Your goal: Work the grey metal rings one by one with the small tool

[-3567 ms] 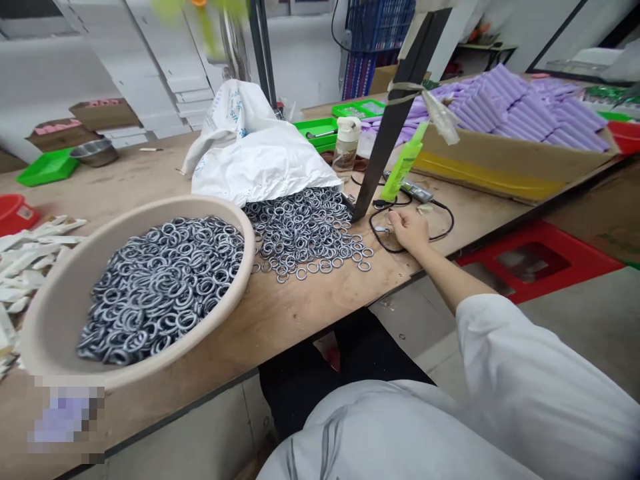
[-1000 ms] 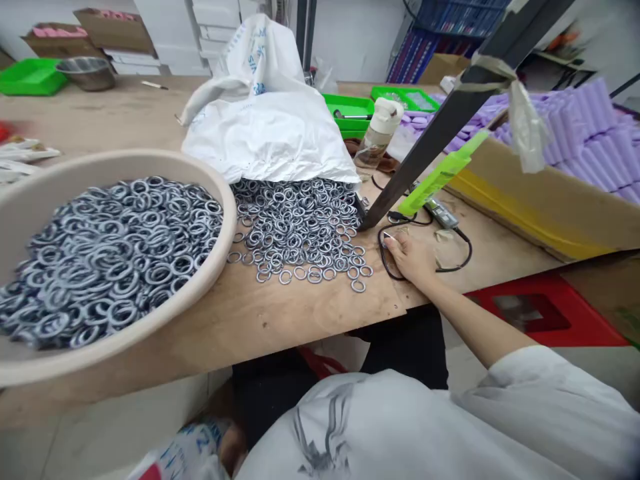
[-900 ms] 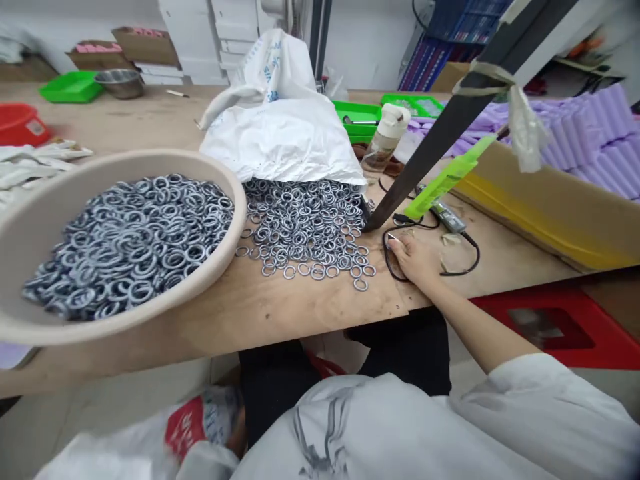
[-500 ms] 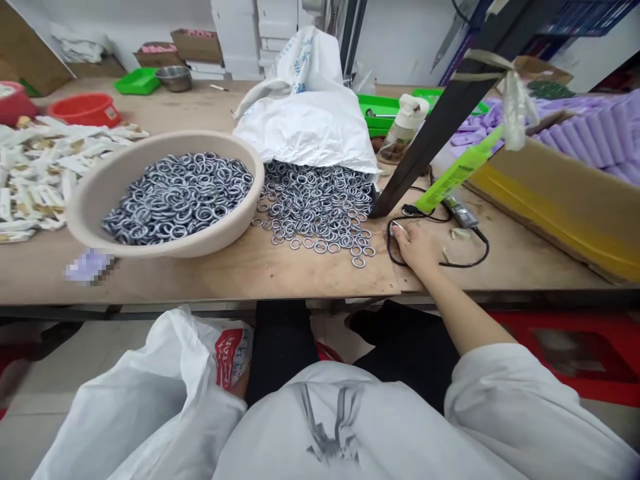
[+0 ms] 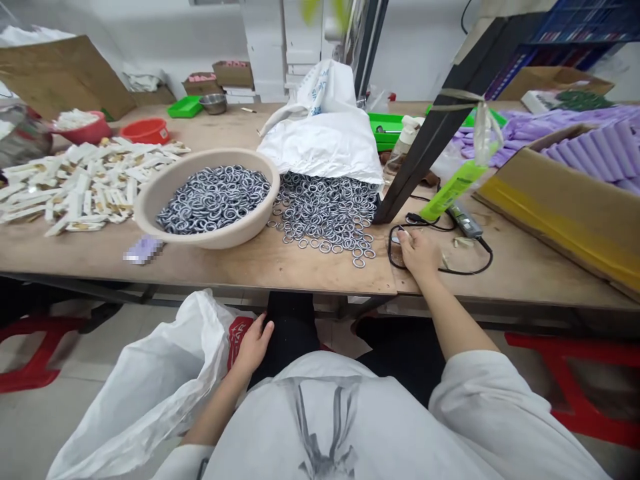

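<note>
My right hand (image 5: 420,255) rests on the table beside a looped black cable (image 5: 487,257). Its fingers are closed at the tips, around something small and pale that I cannot make out. Down by my thigh, my left hand (image 5: 255,345) lies open against the dark trouser leg, next to a white woven sack (image 5: 145,367) with a red print. Grey metal-looking rings (image 5: 327,217) spill loosely from a white bag (image 5: 325,150). More such rings fill a beige basin (image 5: 227,238) to the left.
A dark slanted post (image 5: 435,140) stands by my right hand, with a green strip (image 5: 453,192) near it. At right, a cardboard box (image 5: 565,207) holds purple pieces. White sticks (image 5: 85,193) lie heaped at left, near a red bowl (image 5: 145,131). A red stool (image 5: 575,387) stands below.
My left hand has come into view beside the sack and thigh. The view has shifted, showing more of the left side. My right hand stays by the cable.
</note>
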A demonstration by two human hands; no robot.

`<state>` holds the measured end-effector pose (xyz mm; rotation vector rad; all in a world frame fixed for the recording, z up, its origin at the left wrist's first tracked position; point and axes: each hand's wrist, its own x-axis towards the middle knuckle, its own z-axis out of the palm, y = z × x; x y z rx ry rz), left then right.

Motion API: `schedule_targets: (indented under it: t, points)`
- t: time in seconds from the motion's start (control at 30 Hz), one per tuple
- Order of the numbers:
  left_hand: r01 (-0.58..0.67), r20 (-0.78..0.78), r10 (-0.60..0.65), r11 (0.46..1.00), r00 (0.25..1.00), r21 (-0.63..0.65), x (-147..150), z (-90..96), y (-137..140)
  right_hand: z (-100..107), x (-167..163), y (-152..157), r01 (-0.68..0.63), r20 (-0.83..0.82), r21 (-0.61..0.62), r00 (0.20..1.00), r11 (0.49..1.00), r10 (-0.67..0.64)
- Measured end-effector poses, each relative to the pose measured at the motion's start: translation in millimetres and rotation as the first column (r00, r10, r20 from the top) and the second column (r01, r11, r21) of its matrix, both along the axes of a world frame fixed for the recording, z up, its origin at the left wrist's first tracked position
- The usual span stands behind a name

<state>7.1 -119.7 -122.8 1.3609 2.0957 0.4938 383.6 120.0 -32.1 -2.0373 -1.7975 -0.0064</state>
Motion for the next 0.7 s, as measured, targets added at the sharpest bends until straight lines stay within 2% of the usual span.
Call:
schedule_targets:
  t: [0.07, 0.13, 0.2, 0.27, 0.33, 0.4, 0.43, 0.63, 0.7]
  points:
    - [0.062, -0.136, -0.037, 0.980, 0.990, 0.189, -4, 16.1, -22, 0, 0, 0, 0.003, -0.008, -0.001, 1.000, 1.000, -0.003]
    - [0.106, -0.337, 0.023, 0.928, 0.941, 0.358, -15, 30.7, -43, 0, 1, 0, 0.007, -0.001, -0.015, 1.000, 1.000, -0.007]
    - [0.074, -0.485, 0.136, 0.919, 0.864, 0.388, -32, 40.0, -62, -1, 1, 0, 0.006, 0.013, -0.028, 1.000, 1.000, -0.005]
    - [-0.020, -0.582, 0.172, 0.966, 0.795, 0.257, -50, 44.0, -77, -1, 1, 0, 0.005, 0.024, -0.036, 1.000, 0.999, -0.004]
    - [-0.139, -0.597, 0.095, 0.990, 0.797, -0.027, -64, 45.6, -90, 0, 0, -1, -0.004, 0.026, -0.040, 1.000, 0.999, 0.005]
    - [-0.196, -0.530, 0.001, 0.929, 0.848, -0.313, -66, 47.7, -98, 1, -1, -1, -0.010, 0.025, -0.044, 1.000, 0.999, 0.011]
    - [-0.192, -0.488, -0.032, 0.895, 0.872, -0.402, -61, 49.3, -101, 1, -1, -2, -0.012, 0.025, -0.044, 1.000, 0.999, 0.013]
    - [-0.051, -0.385, -0.189, 0.845, 0.903, -0.533, 3, 60.3, -103, 4, -3, -3, -0.012, 0.025, -0.040, 1.000, 0.999, 0.013]
    - [-0.052, -0.381, -0.183, 0.845, 0.906, -0.532, 8, 66.4, -105, 4, -3, -3, -0.010, 0.029, -0.027, 1.000, 1.000, 0.010]
